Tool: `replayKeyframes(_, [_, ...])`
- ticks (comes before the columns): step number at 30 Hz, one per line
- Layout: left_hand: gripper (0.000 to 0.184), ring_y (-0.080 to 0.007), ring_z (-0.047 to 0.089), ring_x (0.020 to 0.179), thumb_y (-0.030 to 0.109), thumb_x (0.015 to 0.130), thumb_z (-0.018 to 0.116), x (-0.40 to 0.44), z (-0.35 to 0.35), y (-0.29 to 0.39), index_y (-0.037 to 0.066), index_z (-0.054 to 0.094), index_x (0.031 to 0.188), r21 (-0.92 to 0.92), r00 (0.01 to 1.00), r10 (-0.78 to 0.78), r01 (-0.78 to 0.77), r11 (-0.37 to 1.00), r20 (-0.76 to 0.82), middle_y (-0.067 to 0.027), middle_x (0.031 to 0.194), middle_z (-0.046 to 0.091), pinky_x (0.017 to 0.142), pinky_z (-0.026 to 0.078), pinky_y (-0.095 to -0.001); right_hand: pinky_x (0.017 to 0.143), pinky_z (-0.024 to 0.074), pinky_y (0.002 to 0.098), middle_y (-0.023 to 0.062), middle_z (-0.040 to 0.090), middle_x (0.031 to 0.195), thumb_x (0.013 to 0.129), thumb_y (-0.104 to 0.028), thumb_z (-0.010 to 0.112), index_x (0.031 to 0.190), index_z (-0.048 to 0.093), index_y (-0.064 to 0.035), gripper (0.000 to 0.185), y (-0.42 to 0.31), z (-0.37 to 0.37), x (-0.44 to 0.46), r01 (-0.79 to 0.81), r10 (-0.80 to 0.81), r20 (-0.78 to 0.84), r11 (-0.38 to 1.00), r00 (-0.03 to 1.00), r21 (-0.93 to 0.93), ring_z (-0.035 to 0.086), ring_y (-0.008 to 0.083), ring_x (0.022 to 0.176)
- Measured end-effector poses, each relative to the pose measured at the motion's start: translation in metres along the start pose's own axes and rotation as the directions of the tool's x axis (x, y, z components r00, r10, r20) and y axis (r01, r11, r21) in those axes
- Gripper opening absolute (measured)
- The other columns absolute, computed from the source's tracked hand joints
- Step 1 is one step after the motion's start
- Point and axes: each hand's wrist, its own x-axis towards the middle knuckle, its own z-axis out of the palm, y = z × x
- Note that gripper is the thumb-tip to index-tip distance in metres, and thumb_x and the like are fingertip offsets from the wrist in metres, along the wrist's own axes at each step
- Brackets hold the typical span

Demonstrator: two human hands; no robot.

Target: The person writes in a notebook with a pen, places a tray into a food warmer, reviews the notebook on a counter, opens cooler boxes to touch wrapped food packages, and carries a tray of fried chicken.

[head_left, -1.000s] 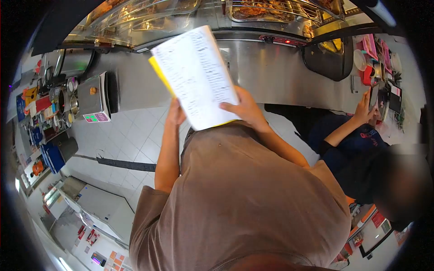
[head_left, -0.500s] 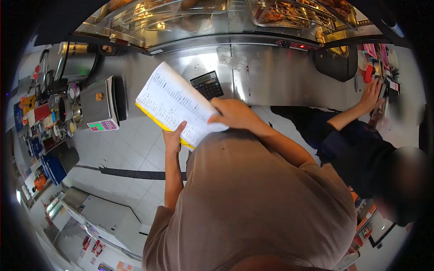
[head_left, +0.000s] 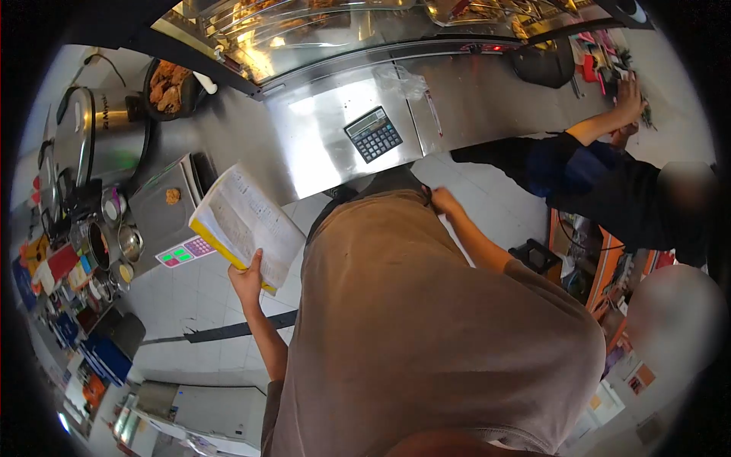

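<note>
My left hand [head_left: 247, 279] grips the lower edge of an open notebook [head_left: 251, 221] with handwritten pages and a yellow cover, its thumb on the page. The notebook is off the counter, beside a scale [head_left: 156, 217] that bears a small brown piece of food [head_left: 173, 196]. My right hand [head_left: 442, 201] is low at my right side, by the hem of my brown shirt; its fingers are partly hidden and what they touch is unclear. A black calculator [head_left: 373, 135] lies on the steel counter [head_left: 304, 122].
A pen [head_left: 434, 113] and a clear plastic bag [head_left: 401, 82] lie on the counter. Behind is a lit display case [head_left: 304, 34] with trays of food. A black pan [head_left: 169, 87] and a large metal pot [head_left: 114, 133] stand left. A co-worker [head_left: 609, 164] reaches forward at right.
The notebook has moved left and down in my left hand, towards the scale. My right hand has let go of it and moved down to my side. The calculator is now fully in view.
</note>
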Motion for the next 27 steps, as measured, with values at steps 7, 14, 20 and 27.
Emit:
replayKeyframes(7, [0.031,-0.0206,0.072,0.087,0.017,0.09,0.08,0.011,-0.003,0.015,-0.009,0.072,0.106,0.19,0.991,0.024,-0.049,0.981,0.133,-0.0163,0.097,0.077,0.082,0.055,-0.0343,0.086,0.0576,0.0503,0.0213,0.073,0.107,0.097,-0.025,0.063,0.116,0.065,-0.0025,0.029,-0.181,-0.078,0.079,0.597,-0.617,-0.564,0.761,0.548,-0.252,0.072,0.0377,0.101])
replayKeyframes(14, [0.029,-0.0185,0.07,0.081,0.018,0.09,0.08,-0.011,0.012,0.031,-0.009,0.073,0.099,0.218,0.999,0.001,-0.013,0.976,0.054,-0.0146,0.09,0.077,0.076,0.054,-0.0338,0.098,0.048,0.0513,0.0196,0.067,0.12,0.085,-0.009,0.068,0.127,0.064,-0.0117,0.042,-0.259,-0.064,0.117,0.35,-0.761,-0.249,0.528,0.598,-0.774,0.058,0.0448,0.12])
replayKeyframes(20, [0.028,-0.0158,0.067,0.077,0.018,0.09,0.08,-0.024,0.034,0.037,-0.009,0.073,0.097,0.149,0.999,-0.035,0.035,0.988,0.001,-0.0111,0.086,0.075,0.073,0.053,-0.0326,0.084,0.0504,0.0511,0.0211,0.068,0.098,0.077,0.001,0.063,0.119,0.063,-0.0128,0.044,-0.237,-0.061,0.107,0.748,-0.813,-0.401,0.562,0.421,-0.353,0.067,0.0432,0.098])
replayKeyframes(27, [0.03,-0.0187,0.07,0.08,0.017,0.09,0.079,-0.023,0.073,0.051,-0.009,0.074,0.104,0.137,0.999,-0.046,0.049,0.989,-0.02,-0.0145,0.092,0.077,0.075,0.054,-0.0336,0.088,0.0524,0.049,0.019,0.072,0.111,0.085,-0.023,0.067,0.124,0.061,-0.0132,0.041,-0.213,-0.055,0.068,0.584,-0.618,-0.09,0.773,0.781,-0.246,0.068,0.0423,0.104])
